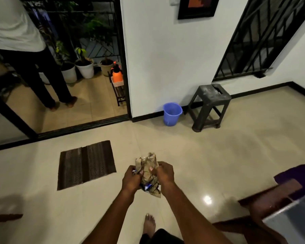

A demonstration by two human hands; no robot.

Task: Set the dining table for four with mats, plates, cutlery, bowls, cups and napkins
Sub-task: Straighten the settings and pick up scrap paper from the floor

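**2 hands grip 1 crumpled packet above the floor**

Head view: 1 packet, crinkled brownish wrapping with a blue patch low down, sits upright between 2 hands. The left hand curls its fingers around the packet's left edge; the right hand pinches its right side, thumb pressed on the front. What the packet contains cannot be made out, and its lower left part is hidden behind the left fingers.

Beyond the fingertips lies 1 ribbed dark doormat, rectangular, flat on glossy cream tiles. Farther beyond the right fingers stand 1 blue plastic bucket, round and tapered, and just beside it 1 square dark plastic stool, its top dusty.

Far past the left fingers, through an open doorway, are 3 round plant pots and 1 orange spray bottle; 1 other person is cut off above the torso.

Below the wrists 1 bare foot shows. To the right of the right hand, wooden furniture is blurred and cropped.
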